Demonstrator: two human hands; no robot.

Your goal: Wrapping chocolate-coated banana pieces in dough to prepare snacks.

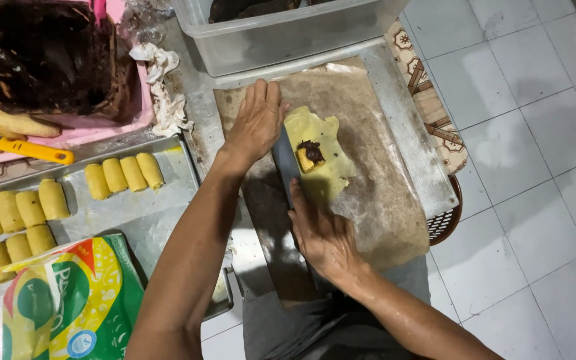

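Head view: a thin yellow dough sheet point(318, 155) lies on the greased brown board point(368, 200) on the counter, a banana piece with chocolate point(311, 155) near its left edge. It looks soft, light, oily and easy to tear, best lifted at its edge. A long metal scraper point(287, 167) runs along that edge, pointing away from the person. Left hand point(256, 123) presses flat on the blade's far end, grip released; right hand point(321, 237) presses the near end.

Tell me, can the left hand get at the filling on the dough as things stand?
Probably yes: the left hand lies beside the dough, and nothing covers the filling.
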